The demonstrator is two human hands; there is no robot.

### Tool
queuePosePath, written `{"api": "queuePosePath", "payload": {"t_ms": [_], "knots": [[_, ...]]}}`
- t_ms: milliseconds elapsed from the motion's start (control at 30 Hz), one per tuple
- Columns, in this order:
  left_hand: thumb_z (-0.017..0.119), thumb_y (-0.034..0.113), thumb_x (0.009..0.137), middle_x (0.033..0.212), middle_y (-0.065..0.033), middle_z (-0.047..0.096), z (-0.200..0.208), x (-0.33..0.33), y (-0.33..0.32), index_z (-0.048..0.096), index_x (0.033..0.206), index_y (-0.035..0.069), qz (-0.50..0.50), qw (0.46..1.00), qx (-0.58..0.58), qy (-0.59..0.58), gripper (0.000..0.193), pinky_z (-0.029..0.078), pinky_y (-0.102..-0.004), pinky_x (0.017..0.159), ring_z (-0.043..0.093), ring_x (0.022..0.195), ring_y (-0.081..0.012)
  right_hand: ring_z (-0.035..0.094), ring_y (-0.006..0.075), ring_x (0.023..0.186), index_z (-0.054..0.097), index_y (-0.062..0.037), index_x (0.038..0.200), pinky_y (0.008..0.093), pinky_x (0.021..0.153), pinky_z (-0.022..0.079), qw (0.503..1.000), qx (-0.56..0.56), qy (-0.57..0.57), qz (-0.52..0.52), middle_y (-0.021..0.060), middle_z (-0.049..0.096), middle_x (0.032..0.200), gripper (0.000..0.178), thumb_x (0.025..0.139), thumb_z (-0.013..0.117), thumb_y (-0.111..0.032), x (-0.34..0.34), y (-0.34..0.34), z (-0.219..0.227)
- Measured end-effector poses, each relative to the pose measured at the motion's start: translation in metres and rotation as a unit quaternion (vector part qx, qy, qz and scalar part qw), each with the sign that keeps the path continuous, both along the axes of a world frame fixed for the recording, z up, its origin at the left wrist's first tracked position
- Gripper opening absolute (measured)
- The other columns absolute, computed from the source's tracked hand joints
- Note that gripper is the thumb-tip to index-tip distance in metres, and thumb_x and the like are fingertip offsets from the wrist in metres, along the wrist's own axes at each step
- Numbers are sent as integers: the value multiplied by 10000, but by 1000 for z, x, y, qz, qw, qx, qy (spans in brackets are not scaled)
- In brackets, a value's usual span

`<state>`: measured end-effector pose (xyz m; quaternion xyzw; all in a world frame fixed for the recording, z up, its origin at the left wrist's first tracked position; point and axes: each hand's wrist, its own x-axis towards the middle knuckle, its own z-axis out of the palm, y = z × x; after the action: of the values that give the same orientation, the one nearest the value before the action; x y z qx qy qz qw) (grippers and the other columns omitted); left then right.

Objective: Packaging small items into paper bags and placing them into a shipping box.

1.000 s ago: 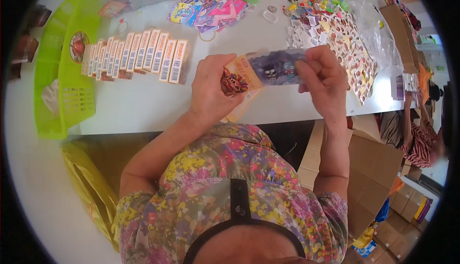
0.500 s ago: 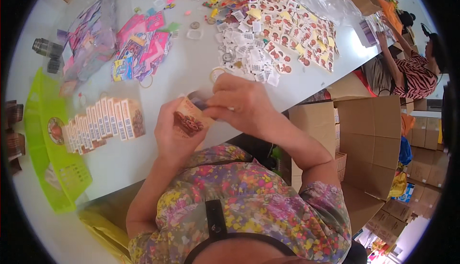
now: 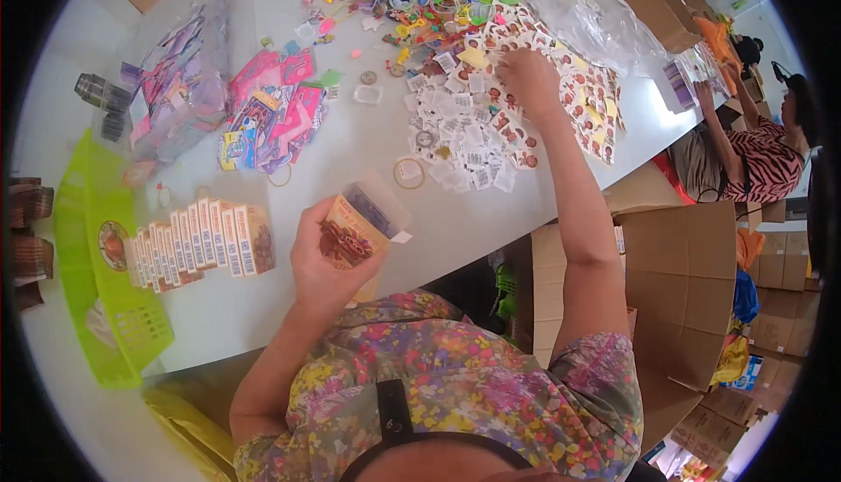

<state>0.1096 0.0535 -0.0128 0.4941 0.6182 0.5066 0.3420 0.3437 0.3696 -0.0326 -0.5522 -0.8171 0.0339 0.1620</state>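
Observation:
A small orange and cream cardboard box [image 3: 352, 232] with a picture on its front is wrapped in the fingers of my left hand [image 3: 322, 263]. Its top flap [image 3: 382, 205] stands up, and something dark shows inside the mouth. Over the sticker sheets at the far right of the table is my right hand [image 3: 533, 84], its arm stretched forward. Its fingers point down at the small printed sticker squares [image 3: 578, 110]; the fingertips are hidden, so I cannot tell if they grip anything. White printed packets [image 3: 469, 145] lie just left of that arm.
Boxes [image 3: 206, 237] stand in a row beside a green basket [image 3: 96, 307]. Pink packets [image 3: 276, 114], a plastic bag of packets [image 3: 180, 88] and colourful trinkets [image 3: 412, 9] lie farther back. A large carton [image 3: 670, 281] stands at right; a co-worker [image 3: 766, 158] sits beyond.
My right hand has left the box's top and reached forward and right to the stickers. The box's mouth and raised flap now show. My left hand still holds the box.

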Motion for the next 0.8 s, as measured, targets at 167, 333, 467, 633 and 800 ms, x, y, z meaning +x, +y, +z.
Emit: {"api": "queuePosePath", "payload": {"t_ms": [167,333,467,633,800], "knots": [[831,3,672,1147,-108,541,1,-5,4,393,1291,-26,-5,1000,0,8,758,539,-310,883,603,1007,-161,621,210,695,714,-48,895,335,646,481,974,-19,224,20,67,673,779,167,817,686,-193,18,-9,7],[844,50,640,1111,-112,568,2,-6,15,445,1255,-9,36,997,19,69,736,531,-308,842,609,981,-175,513,62,555,693,-4,881,213,552,430,862,-237,448,18,12,624,663,114,837,694,-109,-8,-56,63],[848,119,605,1057,-132,574,-6,-7,19,492,1204,22,69,986,19,152,704,513,-344,805,607,924,-260,539,63,559,690,-16,875,207,536,431,820,-314,452,156,16,653,695,74,827,691,-72,-58,-140,99],[855,133,586,1032,-131,555,-5,-8,13,501,1171,42,103,981,42,158,689,495,-373,772,573,898,-303,624,89,632,670,-8,955,241,569,484,925,-167,214,266,73,694,748,157,802,694,-34,-93,-179,84],[856,130,570,1056,-134,554,-13,-13,4,498,1183,44,102,959,100,246,715,488,-400,800,558,941,-332,658,170,651,660,-23,977,278,603,509,928,-141,131,319,87,692,771,206,774,693,-19,-106,-189,85]]}}
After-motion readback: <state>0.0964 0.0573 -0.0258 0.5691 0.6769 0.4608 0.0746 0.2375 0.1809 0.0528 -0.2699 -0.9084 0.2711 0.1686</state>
